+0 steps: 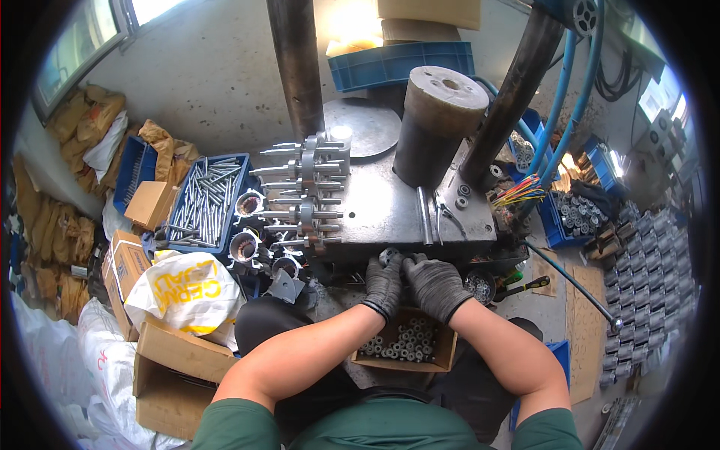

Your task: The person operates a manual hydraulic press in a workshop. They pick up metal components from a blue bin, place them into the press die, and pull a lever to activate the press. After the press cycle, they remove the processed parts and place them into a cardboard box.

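My left hand (383, 286), gloved, pinches a small round metal part (388, 256) near the front edge of a metal block (375, 214). My gloved right hand (438, 286), just beside it, is curled nearly closed; whether it grips anything, I cannot tell. Below lies a cardboard box (445, 351) of small metal rings (409, 341).

Wall (214, 79): pale, scuffed, beyond the steel worktop's (382, 214) far edge
Windows (75, 49): one well past its far left corner, another off the right
Light (352, 28): squint-bright behind the far edge
Floor (550, 306): grey, off the near right corner
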Demonstrator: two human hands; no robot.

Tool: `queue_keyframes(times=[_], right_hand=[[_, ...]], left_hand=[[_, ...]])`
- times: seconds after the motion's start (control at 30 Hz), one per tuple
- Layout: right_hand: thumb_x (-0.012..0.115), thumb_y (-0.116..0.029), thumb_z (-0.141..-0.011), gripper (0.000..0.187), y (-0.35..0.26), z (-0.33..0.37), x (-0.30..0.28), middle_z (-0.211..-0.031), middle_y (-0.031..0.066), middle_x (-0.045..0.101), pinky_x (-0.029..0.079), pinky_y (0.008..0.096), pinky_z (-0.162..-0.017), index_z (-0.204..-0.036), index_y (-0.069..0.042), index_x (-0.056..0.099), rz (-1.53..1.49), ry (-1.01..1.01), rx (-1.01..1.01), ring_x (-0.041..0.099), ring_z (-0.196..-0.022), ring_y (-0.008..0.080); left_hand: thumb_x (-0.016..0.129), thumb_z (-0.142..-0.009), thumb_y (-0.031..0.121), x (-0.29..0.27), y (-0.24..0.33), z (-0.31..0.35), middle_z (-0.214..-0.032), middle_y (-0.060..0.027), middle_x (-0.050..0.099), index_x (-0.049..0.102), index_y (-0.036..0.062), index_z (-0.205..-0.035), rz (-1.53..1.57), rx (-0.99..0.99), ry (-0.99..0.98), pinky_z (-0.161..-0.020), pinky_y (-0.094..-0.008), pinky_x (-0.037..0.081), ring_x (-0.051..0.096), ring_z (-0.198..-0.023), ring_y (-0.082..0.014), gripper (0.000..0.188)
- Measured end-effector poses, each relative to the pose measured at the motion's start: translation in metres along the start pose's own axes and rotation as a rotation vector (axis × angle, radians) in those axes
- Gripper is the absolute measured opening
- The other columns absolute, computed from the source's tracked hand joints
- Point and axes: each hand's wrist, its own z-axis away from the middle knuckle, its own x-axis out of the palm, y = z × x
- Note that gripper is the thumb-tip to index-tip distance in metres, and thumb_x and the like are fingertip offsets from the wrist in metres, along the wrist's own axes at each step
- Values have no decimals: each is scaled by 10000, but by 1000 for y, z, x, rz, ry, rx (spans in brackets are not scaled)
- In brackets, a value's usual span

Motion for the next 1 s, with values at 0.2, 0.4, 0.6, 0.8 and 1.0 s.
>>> queue_keyframes(times=[0.2, 0.4, 0.6, 0.8, 1.0], right_hand=[[696, -285, -947, 652, 12, 4, 18, -1271, 311, 668, 585, 530, -960, -1501, -45, 451, -415, -6, 196, 702, -1116, 472], [810, -374, -929, 924, 21, 13, 64, -1382, 321, 642, 555, 466, -1043, -1619, -12, 314, -837, 33, 298, 690, -1233, 420], [846, -379, -930, 941, 13, 10, 65, -1375, 253, 663, 533, 414, -1063, -1608, 15, 326, -1029, 98, 369, 668, -1268, 336], [846, -361, -938, 824, 13, 38, 63, -1312, 186, 677, 521, 386, -1078, -1539, 21, 430, -1121, 95, 343, 646, -1239, 248], [791, -243, -988, 689, 38, 56, 46, -1325, 122, 672, 545, 353, -1042, -1537, -22, 439, -1475, 184, 237, 649, -1209, 193]], left_hand=[[715, -1046, 254, -8, -10, -11, -1128, -131, 701, 582, 12, -1296, 29, 22, 46, -828, -390, 602, 682, -961, -241, 372], [728, -1034, 276, -7, 1, -6, -1131, -141, 702, 600, 10, -1285, 14, -40, 52, -800, -412, 594, 684, -950, -265, 388], [711, -1041, 263, -11, 7, -7, -1122, -157, 704, 595, 18, -1272, -25, -46, 53, -746, -428, 598, 704, -932, -286, 356], [673, -1057, 255, -5, 33, 13, -1107, -148, 719, 522, 64, -1277, 164, -237, 22, -549, -357, 596, 785, -844, -297, 328], [591, -1059, 166, 1, 29, 11, -1103, -121, 733, 558, 62, -1266, 325, -311, -27, -557, -305, 574, 761, -785, -274, 234]])
